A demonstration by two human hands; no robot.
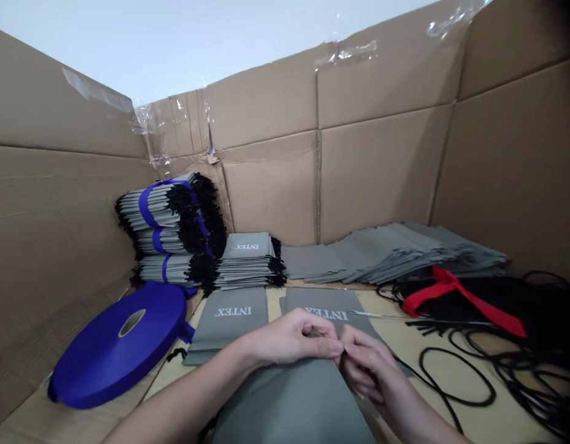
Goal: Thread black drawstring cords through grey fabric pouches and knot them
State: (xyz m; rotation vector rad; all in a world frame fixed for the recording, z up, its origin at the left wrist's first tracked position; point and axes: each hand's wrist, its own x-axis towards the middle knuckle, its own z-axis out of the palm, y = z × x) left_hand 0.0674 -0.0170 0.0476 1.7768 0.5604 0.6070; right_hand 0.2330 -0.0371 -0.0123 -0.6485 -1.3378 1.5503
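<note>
A grey fabric pouch [289,401] lies in front of me, its upper edge under my hands. My left hand [298,336] is closed in a pinch at the pouch's top right corner. Right against it, my right hand [371,364] pinches with thumb and forefinger; a black cord [433,385] trails from behind it toward the right. The small spot between the fingertips is mostly hidden. Just beyond my hands lie grey pouches printed INTEX [329,302], with another short INTEX stack [234,314] to their left.
A blue ribbon roll [160,320] lies at left, below pouch bundles tied with blue ribbon [148,209]. A finished-looking stack [245,246] and fanned grey pouches [372,250] line the cardboard wall [271,191]. Black cords tied with red ribbon [437,293] and a thin metal rod [391,317] lie right.
</note>
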